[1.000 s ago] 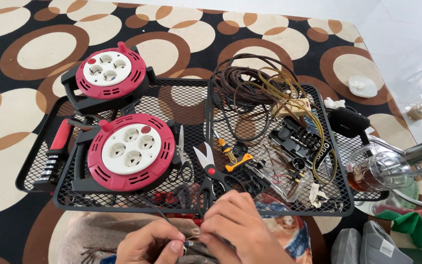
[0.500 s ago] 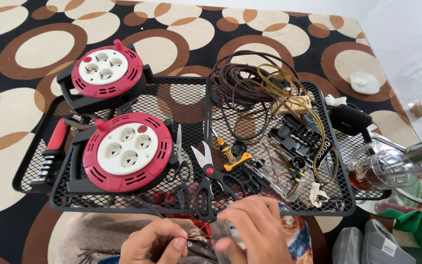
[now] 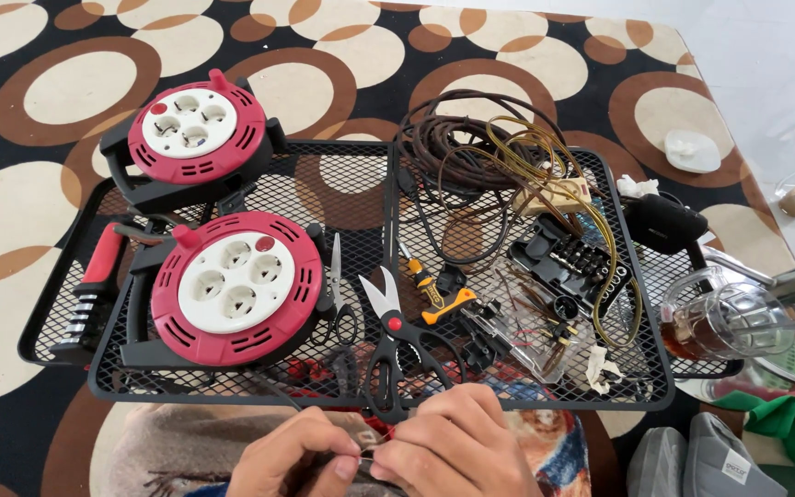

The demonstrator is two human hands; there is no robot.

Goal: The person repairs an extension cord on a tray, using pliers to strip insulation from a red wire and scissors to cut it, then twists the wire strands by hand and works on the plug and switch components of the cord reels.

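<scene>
At the bottom edge of the head view, my left hand (image 3: 292, 456) and my right hand (image 3: 457, 446) meet fingertip to fingertip, pinching a thin dark wire (image 3: 361, 456) between them. Just beyond them lies a black wire-mesh tray (image 3: 351, 189). Black-handled scissors (image 3: 388, 345) with a red pivot lie on the tray right in front of my hands. A red and white cable reel with sockets (image 3: 232, 285) sits on the tray's left half. A second reel (image 3: 197, 138) rests at the tray's far left corner.
A tangle of brown and yellow cables (image 3: 489, 152), an orange-handled tool (image 3: 434, 294), small scissors (image 3: 338, 290) and black parts fill the tray's right side. A red-handled tool (image 3: 94, 281) lies at its left end. A glass jug (image 3: 720, 322) stands at the right, on a circle-patterned rug (image 3: 39, 83).
The view has shifted slightly. My right hand has drawn down and in toward my left; both now pinch the thin wire together at the bottom edge.
</scene>
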